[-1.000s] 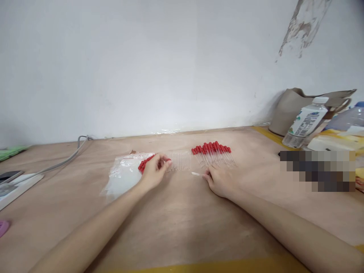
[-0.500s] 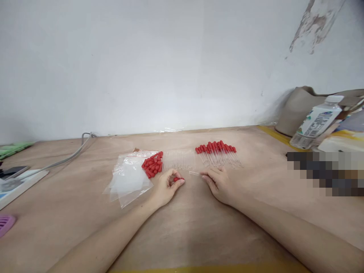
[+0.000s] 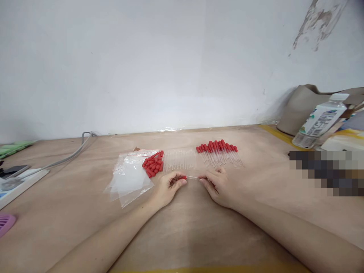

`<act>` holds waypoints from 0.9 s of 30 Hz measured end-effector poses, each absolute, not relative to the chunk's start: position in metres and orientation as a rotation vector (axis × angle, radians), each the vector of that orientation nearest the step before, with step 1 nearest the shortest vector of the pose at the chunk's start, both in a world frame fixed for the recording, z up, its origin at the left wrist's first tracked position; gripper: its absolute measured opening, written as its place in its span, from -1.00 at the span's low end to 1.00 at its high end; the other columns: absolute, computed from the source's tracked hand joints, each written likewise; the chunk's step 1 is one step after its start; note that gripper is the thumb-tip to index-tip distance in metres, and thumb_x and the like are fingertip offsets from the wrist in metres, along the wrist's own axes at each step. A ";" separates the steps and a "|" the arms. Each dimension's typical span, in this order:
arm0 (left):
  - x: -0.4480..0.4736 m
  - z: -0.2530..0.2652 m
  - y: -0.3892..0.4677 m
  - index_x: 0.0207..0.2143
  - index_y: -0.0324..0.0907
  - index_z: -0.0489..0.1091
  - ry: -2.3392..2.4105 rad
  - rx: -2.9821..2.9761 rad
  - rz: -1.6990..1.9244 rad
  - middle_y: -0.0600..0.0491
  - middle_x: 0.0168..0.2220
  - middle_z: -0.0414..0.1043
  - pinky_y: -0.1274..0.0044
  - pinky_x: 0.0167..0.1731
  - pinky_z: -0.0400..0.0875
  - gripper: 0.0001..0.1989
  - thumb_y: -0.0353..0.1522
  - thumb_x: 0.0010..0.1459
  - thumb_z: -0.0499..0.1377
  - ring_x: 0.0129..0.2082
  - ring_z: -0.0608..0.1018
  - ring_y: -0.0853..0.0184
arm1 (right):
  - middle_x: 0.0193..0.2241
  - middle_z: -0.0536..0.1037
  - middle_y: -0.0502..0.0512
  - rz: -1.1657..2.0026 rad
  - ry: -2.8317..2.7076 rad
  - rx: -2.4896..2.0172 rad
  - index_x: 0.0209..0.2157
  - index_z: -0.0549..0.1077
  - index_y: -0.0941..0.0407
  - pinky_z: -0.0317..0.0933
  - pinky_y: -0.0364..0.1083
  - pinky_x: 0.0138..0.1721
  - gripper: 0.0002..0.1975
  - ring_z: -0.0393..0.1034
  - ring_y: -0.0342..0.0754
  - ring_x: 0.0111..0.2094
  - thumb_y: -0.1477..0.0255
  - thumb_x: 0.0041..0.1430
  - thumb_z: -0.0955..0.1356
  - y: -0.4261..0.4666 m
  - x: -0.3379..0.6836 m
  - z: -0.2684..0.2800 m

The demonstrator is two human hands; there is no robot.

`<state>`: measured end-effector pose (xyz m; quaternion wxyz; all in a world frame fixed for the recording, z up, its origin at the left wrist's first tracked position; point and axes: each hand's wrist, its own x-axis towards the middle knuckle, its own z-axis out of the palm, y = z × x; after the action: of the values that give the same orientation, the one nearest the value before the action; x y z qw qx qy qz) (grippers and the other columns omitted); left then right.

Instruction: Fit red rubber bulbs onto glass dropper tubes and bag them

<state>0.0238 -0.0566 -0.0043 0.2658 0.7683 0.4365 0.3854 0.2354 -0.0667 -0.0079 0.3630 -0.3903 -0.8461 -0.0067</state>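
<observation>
A red rubber dropper bulb [image 3: 184,177] is pinched in my left hand [image 3: 170,186], its open end facing right. My right hand [image 3: 215,185] grips a clear glass dropper tube [image 3: 191,177], whose left end meets the bulb's mouth; how far it sits inside I cannot tell. Beyond my hands lies a row of bare glass tubes [image 3: 179,160]. To its left is a pile of loose red bulbs [image 3: 152,164]. On the right, droppers with red bulbs fitted [image 3: 217,147] lie side by side.
Clear zip bags [image 3: 129,178] lie left of the bulb pile. A grey cable [image 3: 65,156] runs to a white power strip [image 3: 25,185] at far left. A plastic bottle [image 3: 320,121] leans by a grey bag [image 3: 292,110] at back right. A wall rises behind the table.
The glass tube has moved down and left in my right hand, and its end has met the bulb. The bulb now points toward the tube, its mouth showing past my left fingertips.
</observation>
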 end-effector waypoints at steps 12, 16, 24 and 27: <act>0.020 0.003 -0.063 -0.31 -0.20 0.42 0.975 2.311 0.993 0.03 -0.35 0.45 0.57 -0.32 0.34 -0.85 -0.36 0.15 0.07 -0.34 0.47 0.37 | -0.46 0.50 -0.04 0.302 -2.294 -0.883 -0.26 0.43 0.04 -0.04 -0.08 -0.26 -0.79 0.28 -0.18 -0.46 0.43 0.21 0.18 -0.060 0.243 -0.006; 0.022 0.005 -0.068 -0.34 -0.19 0.42 0.968 2.393 0.902 0.05 -0.38 0.44 0.58 -0.35 0.32 -0.84 -0.36 0.17 0.05 -0.38 0.46 0.39 | -0.49 0.48 -0.04 0.286 -2.367 -0.932 -0.35 0.45 0.06 -0.07 -0.07 -0.24 -0.78 0.24 -0.19 -0.49 0.43 0.20 0.18 -0.059 0.245 0.000; 0.024 -0.001 -0.067 -0.33 -0.19 0.43 1.120 2.477 0.896 0.06 -0.42 0.43 0.59 -0.43 0.31 -0.82 -0.31 0.15 0.07 -0.45 0.44 0.41 | -0.55 0.44 0.02 -0.134 -2.361 -1.004 -0.44 0.44 0.11 -0.15 -0.08 -0.34 -0.77 0.16 -0.19 -0.54 0.47 0.17 0.19 -0.065 0.239 -0.005; 0.024 -0.003 -0.067 -0.35 -0.20 0.42 1.112 2.516 0.913 0.06 -0.44 0.43 0.59 -0.45 0.30 -0.82 -0.31 0.14 0.08 -0.48 0.42 0.42 | -0.56 0.44 0.00 -0.090 -2.364 -1.010 -0.44 0.43 0.12 -0.12 -0.08 -0.34 -0.78 0.17 -0.19 -0.55 0.47 0.17 0.18 -0.066 0.238 -0.006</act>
<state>0.0236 -0.0665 -0.0028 0.1213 0.8617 0.3808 0.3127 0.2378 -0.0656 -0.0061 0.2808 -0.3770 -0.8820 -0.0336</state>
